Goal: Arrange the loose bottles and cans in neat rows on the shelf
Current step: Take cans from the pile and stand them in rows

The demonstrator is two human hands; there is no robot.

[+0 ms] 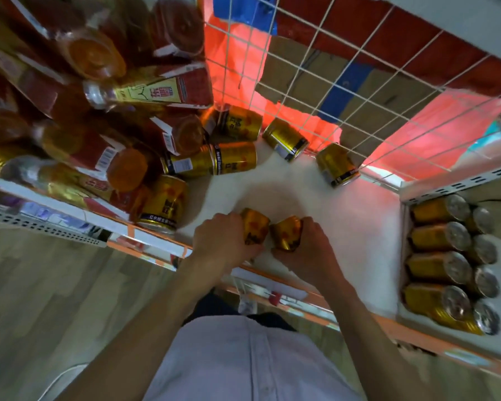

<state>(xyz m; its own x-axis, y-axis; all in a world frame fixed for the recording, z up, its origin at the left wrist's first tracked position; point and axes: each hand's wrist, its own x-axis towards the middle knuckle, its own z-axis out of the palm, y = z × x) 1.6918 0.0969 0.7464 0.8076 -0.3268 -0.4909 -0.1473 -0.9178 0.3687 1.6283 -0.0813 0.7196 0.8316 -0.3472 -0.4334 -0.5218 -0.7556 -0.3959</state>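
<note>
Two short gold metal drink cans stand near the front edge of the white shelf board (344, 221), one in each of the person's hands. The left hand (223, 241) curls its fingers round the left gold can (256, 225). The right hand (304, 250) clasps the right gold can (287, 231), which tilts toward its neighbour. Blur makes it hard to say whether the two cans touch or are only just beside each other.

Further back, more loose gold cans (285, 138) lie on their sides, some against the white wire grid (324, 68) at the rear. To the left rises a jumbled heap of amber plastic bottles with red labels (99, 149), with one more gold can at the heap's foot (164, 204) close to the orange price rail (159, 241). On the right, past a low divider, finished rows of gold cans (440, 256) stand upright in order.

The likeliest mishap is a fall: both held cans are close to the lip, and the tilted one, if released off its base, could tip and roll over the rail. The bottle heap looks unsteady too, and pulling cans from under it may send bottles sliding forward. An elbow or sleeve brushing the lying cans would set them rolling.
</note>
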